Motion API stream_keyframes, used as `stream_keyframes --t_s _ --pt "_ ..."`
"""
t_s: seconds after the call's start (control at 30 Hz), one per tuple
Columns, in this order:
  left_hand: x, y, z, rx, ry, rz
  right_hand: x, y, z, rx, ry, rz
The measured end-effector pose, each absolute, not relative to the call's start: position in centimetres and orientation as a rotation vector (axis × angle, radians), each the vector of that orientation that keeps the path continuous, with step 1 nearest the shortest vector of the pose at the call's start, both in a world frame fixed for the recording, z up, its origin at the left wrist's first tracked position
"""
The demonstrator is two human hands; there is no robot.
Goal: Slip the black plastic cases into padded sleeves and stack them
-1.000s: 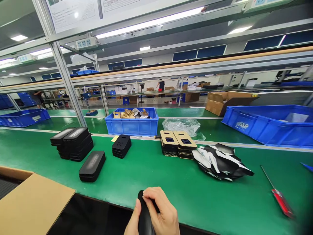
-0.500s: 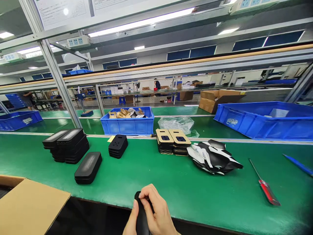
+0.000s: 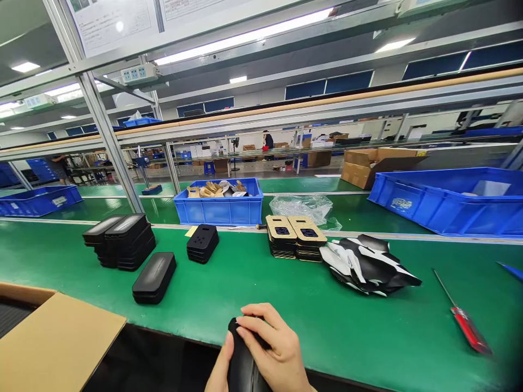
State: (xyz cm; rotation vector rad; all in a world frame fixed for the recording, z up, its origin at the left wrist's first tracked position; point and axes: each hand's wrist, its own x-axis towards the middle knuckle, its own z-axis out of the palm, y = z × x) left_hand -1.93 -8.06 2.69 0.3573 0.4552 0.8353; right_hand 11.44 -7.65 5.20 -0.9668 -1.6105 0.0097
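At the bottom centre, my left hand [image 3: 220, 367] and my right hand [image 3: 278, 345] both grip a black rounded case [image 3: 242, 362] at the front edge of the green workbench [image 3: 327, 321]. The case stands on end, with its lower part out of view, and my right fingers wrap over its top. Farther up the bench lie several stacks of matching black cases [image 3: 126, 242], one shorter stack [image 3: 154, 277], and a stack of black perforated blocks [image 3: 203, 243].
Cardboard-backed black stacks [image 3: 296, 237], a pile of black-and-white printed pouches [image 3: 368, 267] and a red-handled screwdriver [image 3: 469, 330] lie on the bench. A blue crate [image 3: 218, 209] stands behind them. A cardboard sheet [image 3: 55, 343] lies at front left.
My right hand has shifted slightly right and its fingers now spread farther over the top of the case. The case leans a little more to the right. The bench items appear unmoved.
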Motion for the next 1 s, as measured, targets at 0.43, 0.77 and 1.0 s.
stream_keyframes --t_s 0.43,0.77,1.0 --pt "-1.4 -7.5 1.5 0.425 0.433 0.848 11.7 -7.1 5.4 -1.094 -1.740 -0.087" --pt "-3.2 -6.1 2.1 0.578 0.605 0.910 12.8 -6.9 6.3 -0.995 -1.631 0.399" --pt "-2.7 -7.2 2.0 0.687 0.553 0.872 12.1 -5.9 6.5 -0.768 -1.831 -0.131"
